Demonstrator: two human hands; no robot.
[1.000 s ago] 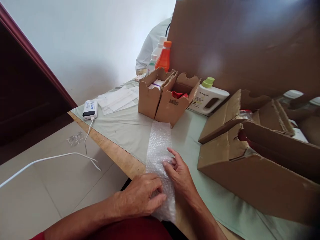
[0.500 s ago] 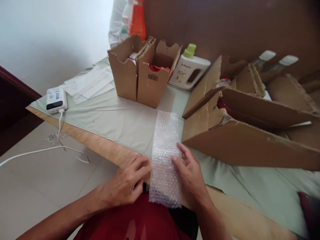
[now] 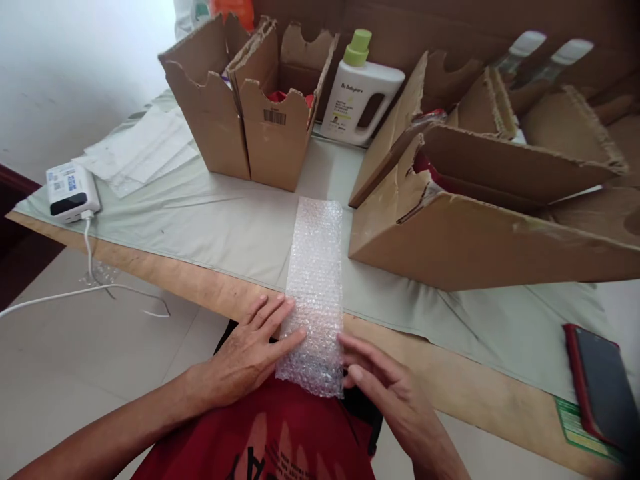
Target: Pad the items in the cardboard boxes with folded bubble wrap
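Note:
A long strip of clear bubble wrap [image 3: 316, 267] lies on the pale green cloth [image 3: 225, 227], its near end hanging over the table's wooden edge [image 3: 200, 287]. My left hand [image 3: 247, 353] rests flat beside and on the strip's near left edge, fingers stretched out. On the other side, my right hand [image 3: 385, 387] sits at the near right corner of the strip, fingers extended and touching its edge. Neither hand grips anything.
Two small open cardboard boxes [image 3: 240, 100] stand at the back, a white bottle with a green cap [image 3: 360, 87] behind them. Large torn cardboard boxes [image 3: 475, 220] fill the right. A white power bank [image 3: 70, 190] with cable lies at left, a phone [image 3: 603, 380] at right.
The view has tilted down and shifted right. Both hands slid back toward me to the strip's near end; the left hand flattened against its left edge.

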